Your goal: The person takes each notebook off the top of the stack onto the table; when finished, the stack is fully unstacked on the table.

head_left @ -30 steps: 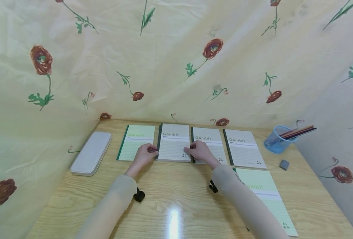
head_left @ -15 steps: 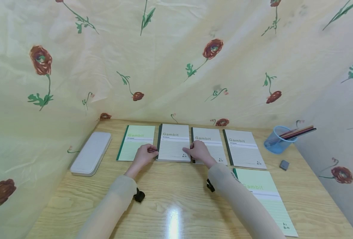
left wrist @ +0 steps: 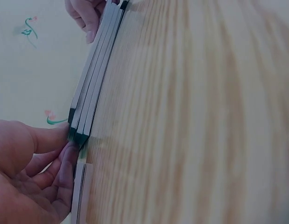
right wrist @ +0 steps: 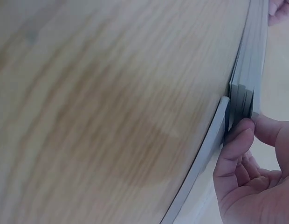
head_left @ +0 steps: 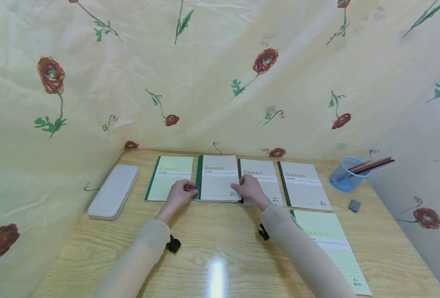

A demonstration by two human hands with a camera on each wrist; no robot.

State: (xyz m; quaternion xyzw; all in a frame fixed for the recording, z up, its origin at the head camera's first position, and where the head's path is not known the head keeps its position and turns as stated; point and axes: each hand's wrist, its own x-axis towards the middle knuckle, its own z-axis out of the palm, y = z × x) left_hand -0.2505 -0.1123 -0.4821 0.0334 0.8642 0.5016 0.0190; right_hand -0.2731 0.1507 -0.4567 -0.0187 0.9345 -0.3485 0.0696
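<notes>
Between both hands (head_left: 180, 193) (head_left: 250, 188) pinching the stack (left wrist: 91, 88), its top notebook (head_left: 218, 180) has slid right.

Table (head_left: 205, 231): pale wood | on it: notebook stack (head_left: 218, 182), two green notebooks (head_left: 168, 174), two grey notebooks (head_left: 305, 186), white case (head_left: 113, 192), blue cup (head_left: 344, 180), grey block (head_left: 354, 205)

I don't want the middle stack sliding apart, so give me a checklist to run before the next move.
1. Left hand at the notebook stack's spine side: ok, fingers at the edge.
2. Right hand at the opposite edge: ok.
3. Spines flush: not ok; the top notebook sits rightward, exposing a green spine.
4. Gap to the dark-spined notebook on the right: cannot tell whether they touch.
5. Blue cup away from both hands: ok, apart at right.
</notes>
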